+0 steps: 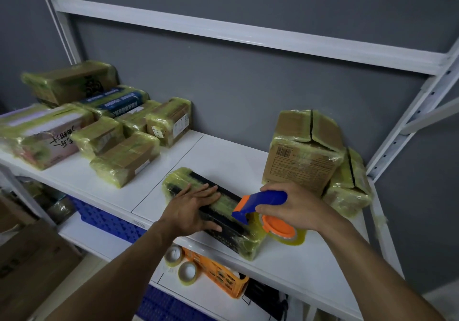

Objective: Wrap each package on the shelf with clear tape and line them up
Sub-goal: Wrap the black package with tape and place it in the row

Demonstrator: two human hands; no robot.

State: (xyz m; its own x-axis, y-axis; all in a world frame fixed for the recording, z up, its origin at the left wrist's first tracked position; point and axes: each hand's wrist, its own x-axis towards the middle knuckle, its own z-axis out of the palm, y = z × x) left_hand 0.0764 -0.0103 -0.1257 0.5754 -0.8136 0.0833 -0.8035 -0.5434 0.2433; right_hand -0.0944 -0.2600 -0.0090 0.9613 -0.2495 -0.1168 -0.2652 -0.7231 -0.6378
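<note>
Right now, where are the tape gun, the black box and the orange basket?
tape gun (273,197): head view, blue handle.
black box (223,237): head view, near side.
orange basket (218,274): head view, front wall.

The shelf (223,157) is white against a grey wall (248,85). The long box (224,234) is black under yellow-green tape film. The tape dispenser (260,201) is blue with orange parts. The cardboard box (298,162) is brown with a black barcode and printed grid. Below, a crate (106,219) is blue and a basket (216,276) orange.

Left hand (191,207) and right hand (293,205) are bare, as are the forearms (119,266) behind them
</note>
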